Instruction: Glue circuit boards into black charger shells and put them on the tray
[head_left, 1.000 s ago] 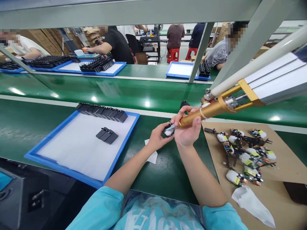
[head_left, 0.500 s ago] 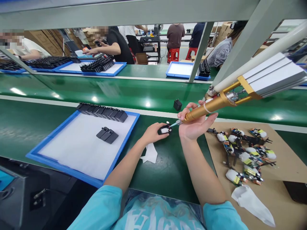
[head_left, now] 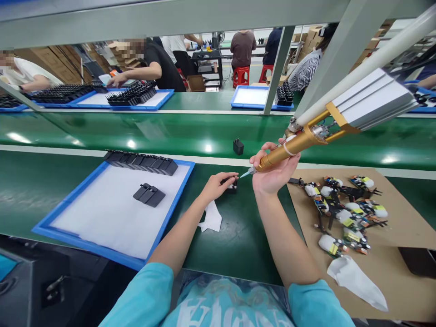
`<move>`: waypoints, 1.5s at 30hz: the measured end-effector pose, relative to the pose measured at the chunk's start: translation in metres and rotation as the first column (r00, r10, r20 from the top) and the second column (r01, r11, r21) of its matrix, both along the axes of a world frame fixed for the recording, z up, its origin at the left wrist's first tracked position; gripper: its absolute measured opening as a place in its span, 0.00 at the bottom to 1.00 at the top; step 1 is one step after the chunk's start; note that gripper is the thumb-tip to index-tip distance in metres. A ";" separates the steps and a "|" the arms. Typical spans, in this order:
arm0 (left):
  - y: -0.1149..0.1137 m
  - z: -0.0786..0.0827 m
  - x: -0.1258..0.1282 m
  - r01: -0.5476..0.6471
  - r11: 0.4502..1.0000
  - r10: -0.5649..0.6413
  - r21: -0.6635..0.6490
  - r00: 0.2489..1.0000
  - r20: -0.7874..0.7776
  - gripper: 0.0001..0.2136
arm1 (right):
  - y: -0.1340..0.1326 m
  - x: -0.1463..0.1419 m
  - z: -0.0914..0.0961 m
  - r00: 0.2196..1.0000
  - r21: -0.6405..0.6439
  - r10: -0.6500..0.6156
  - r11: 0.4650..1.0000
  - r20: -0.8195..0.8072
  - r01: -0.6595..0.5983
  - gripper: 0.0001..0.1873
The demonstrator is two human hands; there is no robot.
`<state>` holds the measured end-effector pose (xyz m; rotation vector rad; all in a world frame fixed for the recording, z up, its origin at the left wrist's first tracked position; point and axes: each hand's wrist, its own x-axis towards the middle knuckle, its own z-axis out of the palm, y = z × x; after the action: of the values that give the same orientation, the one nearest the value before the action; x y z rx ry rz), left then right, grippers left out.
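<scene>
My left hand [head_left: 215,187] is closed around a small black charger housing [head_left: 232,189], its fingers covering much of the top. The housing sits low over the green bench. My right hand [head_left: 276,171] wraps around a gold glue dispenser [head_left: 279,154], which hangs at a slant from the upper right. The dispenser's pale blue nozzle tip [head_left: 245,173] points down at the housing, a short way to its right. A piece of white cloth [head_left: 211,217] lies beside my left wrist.
A blue-rimmed tray [head_left: 185,190] at left carries a row of black chargers [head_left: 141,162] and loose ones [head_left: 149,195]. One charger [head_left: 238,146] stands on the green belt. Circuit boards [head_left: 347,213] and a white cloth [head_left: 357,281] cover cardboard at right. Co-workers sit beyond.
My left hand has turned the housing, and its white inner part is now mostly covered. The nozzle has come away slightly. The charger on the belt has shifted left.
</scene>
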<state>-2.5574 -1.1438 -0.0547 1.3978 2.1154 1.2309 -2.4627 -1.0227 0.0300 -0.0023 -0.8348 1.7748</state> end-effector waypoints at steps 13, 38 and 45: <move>-0.001 -0.012 0.010 0.022 0.999 -0.012 0.033 0.963 -0.271 0.10 | 0.003 0.000 0.000 1.000 0.007 -0.016 1.000 0.012 0.016 0.20; -0.082 0.045 0.022 -0.488 0.855 0.208 -0.177 0.634 -0.745 0.24 | 0.008 0.000 0.001 0.998 -0.057 -0.056 0.997 0.017 0.057 0.23; -0.187 0.028 -0.019 -0.622 0.768 0.271 -0.150 0.528 -0.805 0.21 | 0.002 0.003 0.007 0.999 -0.095 -0.034 0.995 0.005 0.035 0.25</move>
<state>-2.5765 -1.3311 -0.0265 1.2783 3.2446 0.1720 -2.4592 -1.0204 0.0365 -0.0817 -0.7480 1.7807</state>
